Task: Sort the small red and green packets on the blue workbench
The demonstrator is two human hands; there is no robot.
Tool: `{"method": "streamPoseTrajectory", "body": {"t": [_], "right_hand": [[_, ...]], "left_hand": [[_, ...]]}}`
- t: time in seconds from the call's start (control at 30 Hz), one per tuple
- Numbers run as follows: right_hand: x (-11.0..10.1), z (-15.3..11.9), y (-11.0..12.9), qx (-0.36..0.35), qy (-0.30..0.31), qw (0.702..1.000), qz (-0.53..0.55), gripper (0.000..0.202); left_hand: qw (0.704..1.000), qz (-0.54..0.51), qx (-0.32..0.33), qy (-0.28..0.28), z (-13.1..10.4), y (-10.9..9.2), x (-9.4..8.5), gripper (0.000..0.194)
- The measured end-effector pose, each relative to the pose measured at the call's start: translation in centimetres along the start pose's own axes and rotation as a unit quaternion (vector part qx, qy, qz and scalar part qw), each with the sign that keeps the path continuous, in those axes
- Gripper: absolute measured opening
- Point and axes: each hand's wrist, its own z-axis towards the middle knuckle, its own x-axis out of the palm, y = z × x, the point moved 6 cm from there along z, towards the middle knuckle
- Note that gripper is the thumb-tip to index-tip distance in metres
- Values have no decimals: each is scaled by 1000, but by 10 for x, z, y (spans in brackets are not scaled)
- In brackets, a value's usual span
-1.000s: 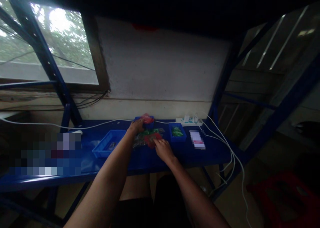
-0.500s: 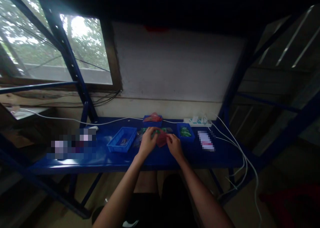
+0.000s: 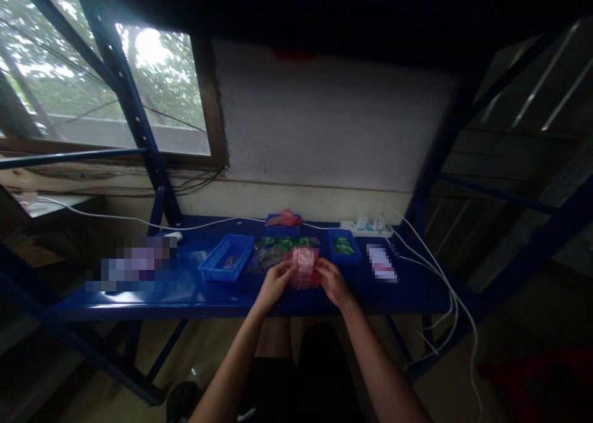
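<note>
A translucent red plastic bag (image 3: pixel 306 267) is held up over the front of the blue table, spread between my two hands. My left hand (image 3: pixel 277 281) pinches its left edge, and my right hand (image 3: pixel 332 280) grips the right edge. Whether anything is inside the bag I cannot tell. Just behind it lie clear plastic bags (image 3: pixel 264 257) and green pieces (image 3: pixel 290 242) too small to name. At the back, a small blue tray (image 3: pixel 282 230) holds more red plastic bags (image 3: pixel 285 217).
A larger blue tray (image 3: pixel 238 245) with a few small items stands to the left. Green packets (image 3: pixel 343 246) fill a blue tray (image 3: pixel 356 257) on the right. Farther right are a power strip (image 3: pixel 365 227), white cables (image 3: pixel 426 259) and a pixelated flat object (image 3: pixel 382 262). Blue steel posts frame the table.
The red bag has gone from bunched up to spread flat facing me. Both hands have come slightly lower and nearer, uncovering the clear bags and green pieces behind.
</note>
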Motion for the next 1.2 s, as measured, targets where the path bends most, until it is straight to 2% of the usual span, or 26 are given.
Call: {"method": "streamPoseTrajectory", "body": {"t": [0.07, 0.23, 0.4, 0.57, 0.73, 0.9, 1.0, 1.2], "right_hand": [[1, -2, 0, 13, -4, 1000, -19, 24], [4, -5, 3, -39, -1, 994, -107, 31], [7, -7, 6, -62, 7, 991, -121, 26], [4, -8, 10, -79, -10, 988, -132, 27], [4, -9, 11, -87, -14, 983, -159, 28], [3, -8, 15, -115, -44, 976, -182, 24], [-1, -8, 14, -115, -61, 975, -178, 24], [-1, -10, 10, -71, -37, 992, -100, 25]], "left_hand": [[1000, 6, 6, 21, -3, 0, 0, 42], [1000, 14, 20, -1, -9, -5, -3, 42], [999, 22, 27, 1, -11, -11, -2, 43], [1000, 1, -1, 7, -10, -9, -2, 45], [998, -9, -45, -30, -9, 0, -4, 44], [999, -21, -7, -28, -10, -7, -2, 40], [1000, -13, 3, -25, -11, -9, -3, 36], [998, -54, -29, -19, -8, 1, -4, 33]]}}
